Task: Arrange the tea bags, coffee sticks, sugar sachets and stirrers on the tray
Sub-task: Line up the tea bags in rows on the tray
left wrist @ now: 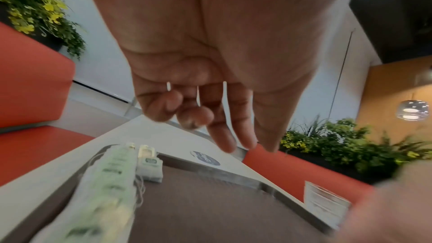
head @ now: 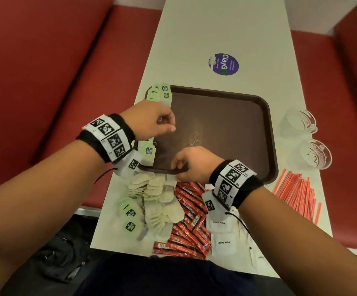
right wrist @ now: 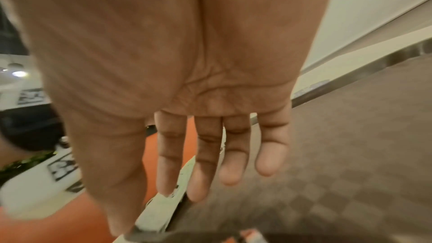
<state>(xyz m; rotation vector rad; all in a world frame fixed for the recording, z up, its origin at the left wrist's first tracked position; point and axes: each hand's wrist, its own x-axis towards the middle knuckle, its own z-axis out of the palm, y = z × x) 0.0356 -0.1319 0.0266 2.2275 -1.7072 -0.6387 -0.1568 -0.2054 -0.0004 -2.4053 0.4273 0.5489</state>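
A brown tray (head: 216,129) lies in the middle of the white table. Tea bags with green tags (head: 160,92) line its left edge, with more lower down (head: 148,150). My left hand (head: 170,124) hovers over that edge, its fingers (left wrist: 222,132) loosely curled and holding nothing above the row of tea bags (left wrist: 112,182). My right hand (head: 178,166) is at the tray's near rim, its fingers (right wrist: 231,163) straight over the tray floor (right wrist: 339,154). On the table nearer me are loose tea bags (head: 158,201), red coffee sticks (head: 190,221), white sugar sachets (head: 222,231) and red stirrers (head: 297,193).
Two glass cups (head: 299,122) (head: 315,154) stand right of the tray. A purple sticker (head: 223,64) marks the table beyond it. Red benches (head: 45,71) run along both sides, and a black bag (head: 60,257) lies on the floor at the left.
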